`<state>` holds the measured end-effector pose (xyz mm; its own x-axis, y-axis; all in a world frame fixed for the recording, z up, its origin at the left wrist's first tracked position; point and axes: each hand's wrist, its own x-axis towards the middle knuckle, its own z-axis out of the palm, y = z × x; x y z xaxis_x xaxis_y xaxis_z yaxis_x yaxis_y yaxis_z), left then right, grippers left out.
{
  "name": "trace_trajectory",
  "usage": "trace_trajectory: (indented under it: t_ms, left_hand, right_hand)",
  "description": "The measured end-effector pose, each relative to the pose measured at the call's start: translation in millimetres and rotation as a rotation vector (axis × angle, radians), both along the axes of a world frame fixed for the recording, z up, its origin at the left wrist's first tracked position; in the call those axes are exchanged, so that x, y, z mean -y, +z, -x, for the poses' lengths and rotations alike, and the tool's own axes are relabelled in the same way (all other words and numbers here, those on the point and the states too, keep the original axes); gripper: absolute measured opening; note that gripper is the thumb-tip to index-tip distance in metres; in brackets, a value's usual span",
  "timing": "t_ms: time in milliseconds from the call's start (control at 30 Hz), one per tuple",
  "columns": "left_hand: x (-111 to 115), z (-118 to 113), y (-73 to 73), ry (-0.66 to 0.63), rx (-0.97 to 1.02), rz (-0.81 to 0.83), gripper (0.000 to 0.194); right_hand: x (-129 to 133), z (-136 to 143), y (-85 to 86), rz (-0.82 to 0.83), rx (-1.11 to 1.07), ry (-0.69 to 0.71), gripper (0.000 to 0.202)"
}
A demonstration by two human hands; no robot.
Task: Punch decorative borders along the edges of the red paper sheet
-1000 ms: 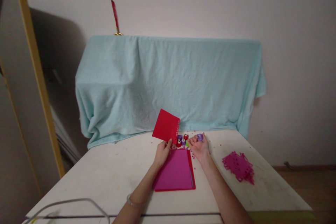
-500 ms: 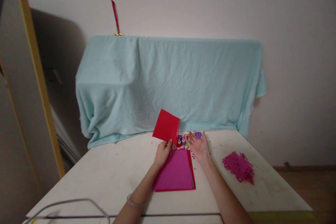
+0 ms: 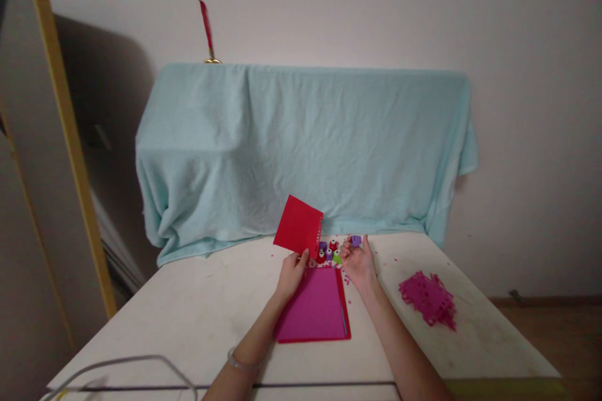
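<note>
My left hand (image 3: 292,274) pinches the lower corner of a red paper sheet (image 3: 297,225), which it holds up at a tilt. A row of small punched holes runs along the sheet's right edge. My right hand (image 3: 358,264) is palm up, its fingers loosely curled and the thumb apart, with nothing seen in it. Just beyond it, between fingers and thumb, shows a purple craft punch (image 3: 356,241); whether they touch I cannot tell. Between my hands stand several small craft punches (image 3: 329,254), red, purple and green. Below them lies a stack of magenta paper (image 3: 313,310) with red paper under it.
A pile of punched magenta paper scraps (image 3: 429,298) lies at the right of the white table (image 3: 197,301). Tiny paper cut-outs are scattered around the punches. A light blue towel (image 3: 305,144) hangs behind the table. At the front left runs a grey cable (image 3: 126,360).
The fingers of my right hand have curled in from being stretched out, uncovering more of the punches. My left hand and the red sheet have hardly moved.
</note>
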<state>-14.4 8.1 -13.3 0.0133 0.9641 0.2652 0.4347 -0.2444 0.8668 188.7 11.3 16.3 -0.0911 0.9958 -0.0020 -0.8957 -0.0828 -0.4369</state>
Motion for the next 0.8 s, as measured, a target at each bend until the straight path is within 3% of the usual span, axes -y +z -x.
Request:
trace_trajectory:
  t_ms: [367, 633, 800]
  left_hand:
    - [-1.0, -0.4, -1.5, 0.013, -0.020, -0.012, 0.054]
    - [-1.3, -0.7, -1.3, 0.017, -0.007, -0.023, 0.054]
    - [-2.5, -2.0, -1.6, 0.013, 0.015, -0.004, 0.052]
  right_hand:
    - [-2.2, 7.1, 5.8, 0.023, 0.119, 0.007, 0.028]
    - [-1.8, 14.9, 1.9, -0.065, 0.169, -0.002, 0.006]
    - [0.7, 18.0, 3.2, -0.049, 0.150, 0.069, 0.012]
